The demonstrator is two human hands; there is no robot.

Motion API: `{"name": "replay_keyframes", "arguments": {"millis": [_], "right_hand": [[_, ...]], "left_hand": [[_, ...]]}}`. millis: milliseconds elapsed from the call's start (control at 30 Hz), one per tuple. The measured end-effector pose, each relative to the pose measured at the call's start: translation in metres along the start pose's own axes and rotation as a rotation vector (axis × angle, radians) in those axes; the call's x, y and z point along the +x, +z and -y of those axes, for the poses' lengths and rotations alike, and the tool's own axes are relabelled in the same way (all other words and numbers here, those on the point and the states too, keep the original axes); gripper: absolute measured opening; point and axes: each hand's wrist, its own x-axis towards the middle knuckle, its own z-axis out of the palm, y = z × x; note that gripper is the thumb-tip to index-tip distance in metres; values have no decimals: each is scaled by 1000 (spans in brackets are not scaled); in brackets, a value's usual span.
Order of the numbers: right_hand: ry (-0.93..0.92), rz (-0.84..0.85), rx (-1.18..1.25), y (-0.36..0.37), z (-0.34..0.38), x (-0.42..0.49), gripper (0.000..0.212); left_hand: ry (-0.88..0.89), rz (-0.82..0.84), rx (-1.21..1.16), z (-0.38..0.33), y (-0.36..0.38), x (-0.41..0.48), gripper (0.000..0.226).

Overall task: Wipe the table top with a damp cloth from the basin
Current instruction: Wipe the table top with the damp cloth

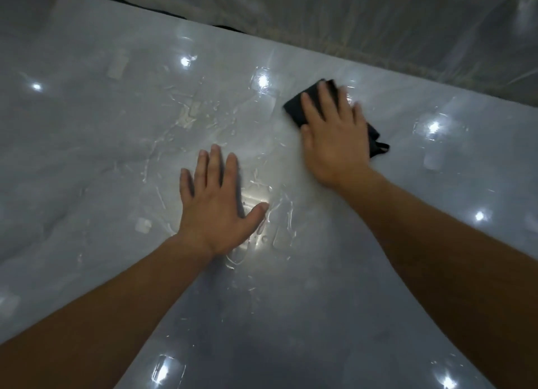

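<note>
Two bare hands lie on the glossy grey tabletop (87, 132). At about one o'clock the right hand (334, 135) presses flat on a dark cloth (294, 106), fingers (326, 97) spread, not curled round it. Near centre the left hand (215, 202) rests palm down, fingers splayed, holding nothing, amid water streaks (186, 115).

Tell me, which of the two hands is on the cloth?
The right hand. It lies flat on the black cloth near the table's far edge. The left hand rests bare on the wet tabletop, nearer the person.
</note>
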Motion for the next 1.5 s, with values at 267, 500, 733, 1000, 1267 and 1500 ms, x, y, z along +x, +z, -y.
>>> {"name": "replay_keyframes", "arguments": {"millis": [267, 500, 733, 1000, 1267, 1500], "right_hand": [[-450, 148, -69, -4, -32, -28, 57], [-116, 15, -6, -1, 11, 29, 56], [-482, 114, -52, 6, 27, 9, 55], [-37, 31, 36, -2, 3, 48, 56], [474, -52, 49, -16, -103, -49, 62], [302, -98, 65, -9, -28, 18, 58]], "left_hand": [[23, -24, -38, 2, -1, 0, 91], [12, -52, -73, 2, 5, 2, 90], [-1, -22, -63, 3, 2, 2, 90], [-44, 70, -50, -4, -9, 5, 92], [-42, 82, -47, -6, -11, 5, 92], [-24, 69, -56, -4, -10, 6, 90]]}}
